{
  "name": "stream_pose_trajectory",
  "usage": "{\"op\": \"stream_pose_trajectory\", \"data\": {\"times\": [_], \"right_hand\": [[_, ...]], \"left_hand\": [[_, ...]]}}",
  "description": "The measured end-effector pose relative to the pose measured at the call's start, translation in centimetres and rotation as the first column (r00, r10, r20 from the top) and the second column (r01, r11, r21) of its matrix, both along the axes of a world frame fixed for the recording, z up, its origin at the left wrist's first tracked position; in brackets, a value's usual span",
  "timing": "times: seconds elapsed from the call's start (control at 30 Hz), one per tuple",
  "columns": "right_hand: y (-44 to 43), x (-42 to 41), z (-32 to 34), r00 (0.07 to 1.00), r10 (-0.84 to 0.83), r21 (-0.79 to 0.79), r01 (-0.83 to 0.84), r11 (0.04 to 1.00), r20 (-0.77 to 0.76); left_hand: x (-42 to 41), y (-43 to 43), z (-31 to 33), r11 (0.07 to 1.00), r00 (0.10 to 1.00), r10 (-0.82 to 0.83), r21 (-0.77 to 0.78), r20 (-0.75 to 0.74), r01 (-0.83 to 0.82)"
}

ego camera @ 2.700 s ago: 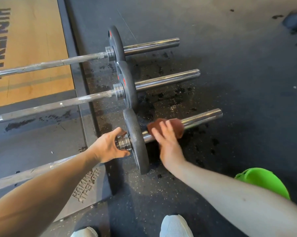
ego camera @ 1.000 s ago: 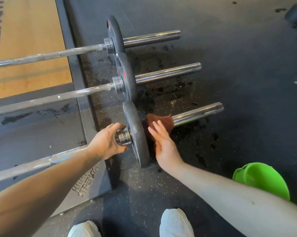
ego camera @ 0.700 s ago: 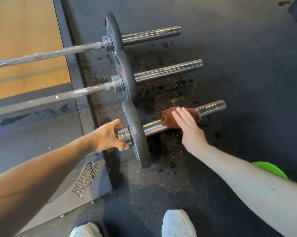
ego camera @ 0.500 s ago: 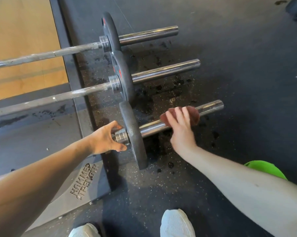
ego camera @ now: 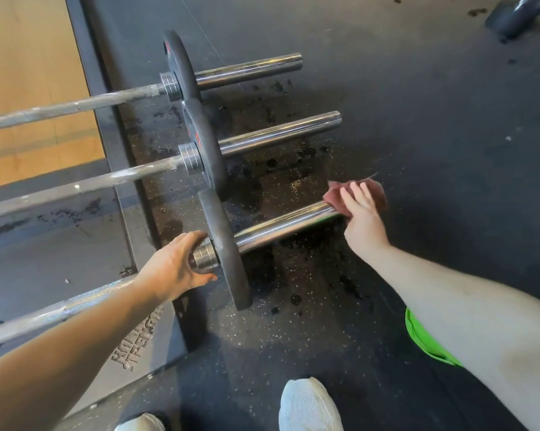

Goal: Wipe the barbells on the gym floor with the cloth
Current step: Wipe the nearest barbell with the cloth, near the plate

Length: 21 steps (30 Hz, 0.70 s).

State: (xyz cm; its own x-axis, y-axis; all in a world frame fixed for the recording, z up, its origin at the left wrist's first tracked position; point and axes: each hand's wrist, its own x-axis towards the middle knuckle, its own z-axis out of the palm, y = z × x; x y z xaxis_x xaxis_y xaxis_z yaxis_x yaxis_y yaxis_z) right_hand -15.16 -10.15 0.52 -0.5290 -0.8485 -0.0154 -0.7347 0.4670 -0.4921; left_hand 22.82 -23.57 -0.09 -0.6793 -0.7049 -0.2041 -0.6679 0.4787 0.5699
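Observation:
Three barbells lie side by side on the floor, each with a black plate. My left hand point(ego camera: 176, 269) grips the nearest barbell point(ego camera: 281, 227) at its collar, just left of the plate point(ego camera: 225, 250). My right hand point(ego camera: 363, 219) presses a reddish-brown cloth point(ego camera: 376, 194) around the outer tip of that bar's chrome sleeve, hiding the end. The middle barbell point(ego camera: 278, 135) and the far barbell point(ego camera: 246, 71) lie untouched beyond.
Dark wet spots mark the black rubber floor point(ego camera: 293, 169) under the sleeves. A wooden lifting platform point(ego camera: 29, 73) with a grey frame lies to the left. A green object point(ego camera: 424, 340) shows under my right forearm. My white shoes point(ego camera: 309, 405) stand below. A dumbbell point(ego camera: 517, 14) sits far right.
My right hand slid the cloth outward along the nearest sleeve, from beside the plate to the sleeve's tip. My left hand stayed on the collar.

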Motion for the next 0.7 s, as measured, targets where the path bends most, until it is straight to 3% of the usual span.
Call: {"op": "stream_pose_trajectory", "data": {"times": [0.07, 0.13, 0.23, 0.37, 0.5, 0.6, 0.7], "right_hand": [[-0.4, 0.4, 0.6, 0.997, -0.074, 0.021, 0.074, 0.997, 0.033], [-0.6, 3.2, 0.6, 0.998, -0.046, -0.027, 0.048, 0.999, 0.048], [-0.7, 9.5, -0.2, 0.984, 0.134, -0.112, -0.121, 0.986, 0.118], [-1.1, 15.2, -0.4, 0.895, 0.393, -0.141, -0.37, 0.918, 0.211], [-1.0, 12.1, 0.5, 0.843, 0.509, -0.142, -0.49, 0.86, 0.172], [-0.8, 7.1, 1.0, 0.913, 0.402, -0.111, -0.394, 0.912, 0.065], [-1.1, 2.8, 1.2, 0.991, 0.132, -0.058, -0.13, 0.99, 0.02]], "left_hand": [[0.2, -0.4, -0.3, 1.0, 1.0, 0.001, 0.024, -0.024, -0.001], [0.2, -0.8, -0.5, 0.996, 0.998, 0.035, 0.083, -0.058, -0.03], [-0.4, -1.6, 0.2, 0.97, 0.994, 0.089, 0.233, -0.071, -0.07], [-1.1, -3.3, 2.1, 0.884, 0.993, 0.086, 0.453, 0.077, -0.112], [-1.5, -2.8, 2.2, 0.882, 0.991, 0.112, 0.452, 0.075, -0.134], [-1.4, -2.6, 1.9, 0.886, 0.992, 0.111, 0.445, 0.067, -0.129], [-1.2, -2.7, 1.7, 0.888, 0.992, 0.111, 0.443, 0.06, -0.126]]}}
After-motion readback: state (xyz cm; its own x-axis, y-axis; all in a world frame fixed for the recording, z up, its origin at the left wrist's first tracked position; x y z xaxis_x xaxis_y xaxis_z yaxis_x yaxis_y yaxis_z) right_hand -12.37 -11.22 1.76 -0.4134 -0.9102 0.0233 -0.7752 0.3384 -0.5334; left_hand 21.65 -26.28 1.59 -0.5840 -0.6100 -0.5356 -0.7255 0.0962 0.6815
